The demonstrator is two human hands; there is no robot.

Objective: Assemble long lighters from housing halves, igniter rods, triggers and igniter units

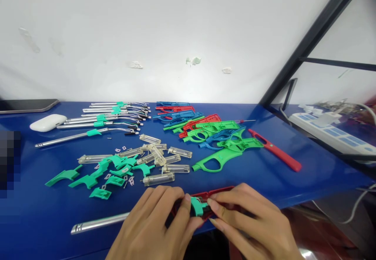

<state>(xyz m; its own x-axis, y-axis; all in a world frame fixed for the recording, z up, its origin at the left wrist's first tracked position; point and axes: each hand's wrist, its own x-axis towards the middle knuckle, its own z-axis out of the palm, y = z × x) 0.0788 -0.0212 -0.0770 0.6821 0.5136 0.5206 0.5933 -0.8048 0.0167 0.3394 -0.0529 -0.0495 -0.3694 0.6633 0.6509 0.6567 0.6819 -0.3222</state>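
Observation:
At the table's front edge, both hands are on a red lighter casing (223,190), a half shell with its inside showing. My left hand (157,221) is closed around its left part, and a silver metal tube (100,222) sticks out to the left from beneath that hand. A green trigger piece (197,206) sits in the casing between the hands. My right hand (252,221) grips the casing's right part, with fingertips by the green piece and a small dark part. Fingers hide much of the casing.
Loose green triggers (86,181), clear fuel tanks (160,179) and tiny metal bits lie ahead on the left. Behind are metal tubes with wires (70,138) and a white case (48,122). Coloured casings (229,156), a red lighter (279,154) and a power strip (331,130) are rightward.

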